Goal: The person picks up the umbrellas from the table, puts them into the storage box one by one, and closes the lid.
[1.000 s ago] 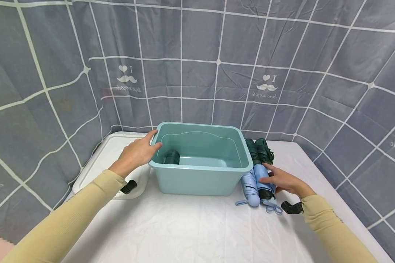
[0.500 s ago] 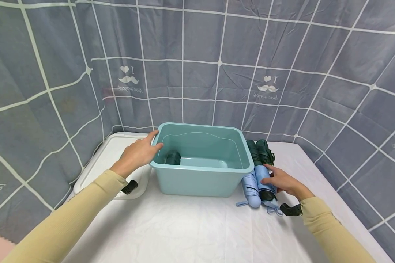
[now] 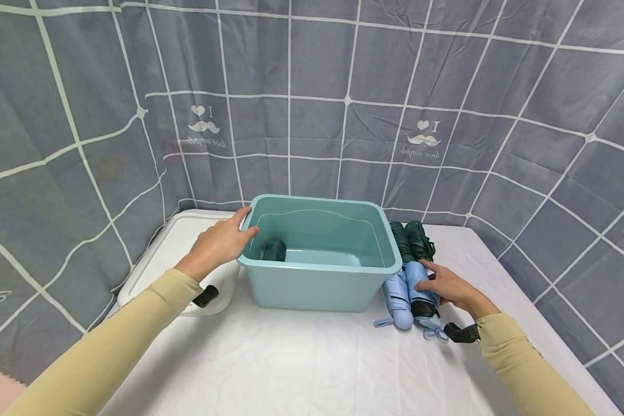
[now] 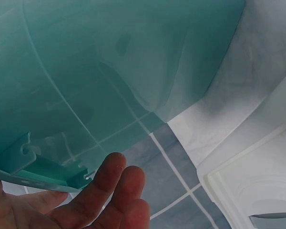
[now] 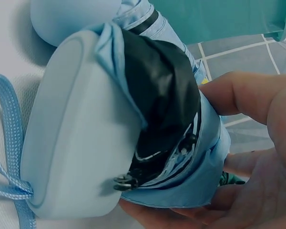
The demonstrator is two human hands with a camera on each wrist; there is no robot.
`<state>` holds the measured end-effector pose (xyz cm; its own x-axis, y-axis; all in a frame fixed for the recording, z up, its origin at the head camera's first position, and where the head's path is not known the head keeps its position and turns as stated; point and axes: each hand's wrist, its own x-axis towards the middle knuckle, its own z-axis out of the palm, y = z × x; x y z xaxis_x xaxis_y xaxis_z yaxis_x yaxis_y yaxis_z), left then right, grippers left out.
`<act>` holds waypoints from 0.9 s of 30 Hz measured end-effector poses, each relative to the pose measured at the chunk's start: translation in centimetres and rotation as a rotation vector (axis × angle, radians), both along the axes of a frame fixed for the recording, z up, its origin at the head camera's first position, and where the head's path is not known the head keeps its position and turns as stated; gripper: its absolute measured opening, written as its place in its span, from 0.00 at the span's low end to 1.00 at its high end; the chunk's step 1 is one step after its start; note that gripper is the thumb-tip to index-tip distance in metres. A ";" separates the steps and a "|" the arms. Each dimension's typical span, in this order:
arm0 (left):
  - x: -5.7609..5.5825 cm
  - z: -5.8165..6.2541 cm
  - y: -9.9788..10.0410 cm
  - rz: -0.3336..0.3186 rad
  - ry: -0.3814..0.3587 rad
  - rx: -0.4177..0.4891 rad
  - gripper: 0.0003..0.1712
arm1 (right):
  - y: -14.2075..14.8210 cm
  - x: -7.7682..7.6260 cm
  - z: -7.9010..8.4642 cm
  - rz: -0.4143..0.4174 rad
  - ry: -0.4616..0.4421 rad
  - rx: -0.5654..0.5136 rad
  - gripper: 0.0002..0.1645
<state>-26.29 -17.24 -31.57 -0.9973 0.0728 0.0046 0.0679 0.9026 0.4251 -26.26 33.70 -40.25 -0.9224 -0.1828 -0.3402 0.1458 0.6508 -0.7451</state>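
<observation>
My left hand (image 3: 221,242) rests at the left rim of a teal plastic bin (image 3: 312,289), thumb over the edge; in the left wrist view its other fingers (image 4: 112,176) lie outside, loosely extended. A dark rolled bundle (image 3: 274,249) lies inside the bin at the left, its lower part hidden by the front wall. Right of the bin, my right hand (image 3: 455,289) grips a light-blue folded umbrella (image 3: 418,277) with a black section; the right wrist view shows thumb and fingers around its cloth, near the pale handle (image 5: 81,129). Another light-blue folded umbrella (image 3: 397,297) lies alongside.
Two dark green folded umbrellas (image 3: 420,242) lie behind the blue ones, against the bin's right side. A white lid (image 3: 161,263) lies flat at the left, partly under my left forearm. A grey checked curtain (image 3: 317,127) encloses the white-covered table (image 3: 291,358).
The head view has shifted very slightly. Both hands, the bin and the umbrellas otherwise hold their places.
</observation>
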 end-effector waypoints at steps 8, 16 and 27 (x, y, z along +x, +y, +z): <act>0.0 -0.1 0.1 -0.001 0.007 0.004 0.41 | 0.3 0.2 0.6 -0.016 0.024 -0.023 0.55; 0.1 0.0 0.2 -0.009 0.000 0.005 0.41 | 0.7 0.2 1.8 0.000 0.051 -0.007 0.55; 0.1 0.2 0.1 0.004 -0.004 -0.032 0.41 | 0.8 -0.1 3.7 0.010 0.080 -0.038 0.56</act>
<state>-26.16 -17.18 -31.38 -0.9976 0.0691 -0.0014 0.0629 0.9160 0.3963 -26.33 34.50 -36.51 -0.9443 -0.2037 -0.2584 0.0785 0.6231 -0.7782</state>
